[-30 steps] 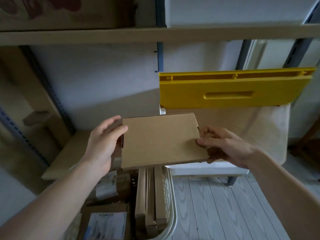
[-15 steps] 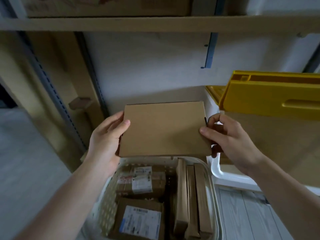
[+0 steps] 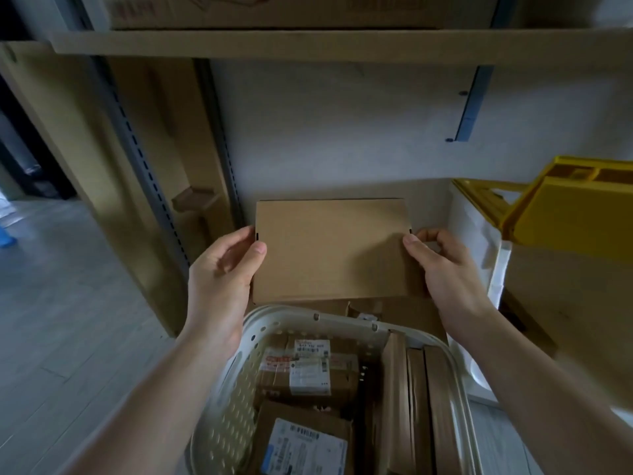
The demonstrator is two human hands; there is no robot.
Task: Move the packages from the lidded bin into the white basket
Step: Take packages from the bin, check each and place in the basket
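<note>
Left hand [image 3: 219, 269] and right hand [image 3: 445, 269] fingers pinch flat brown cardboard package [image 3: 330, 248] by its side edges, above white perforated plastic basket [image 3: 239, 389]'s far rim; best lowered level into free space.

The room is dim, lit softly from the far left, where pale daylight washes over the floor [image 3: 61, 303] well beyond the left hand [image 3: 219, 269]. Above both hands the wall [image 3: 342, 132] is evenly grey with no glare. Deep shadow sits under the shelf [image 3: 308, 46] overhead. Straight lines bow towards the edges, wide-angle style. The forearms nearest the bottom corners smear softly, and the yellow lid [image 3: 565, 207] past the right hand [image 3: 442, 265] looks slightly blurred.
</note>
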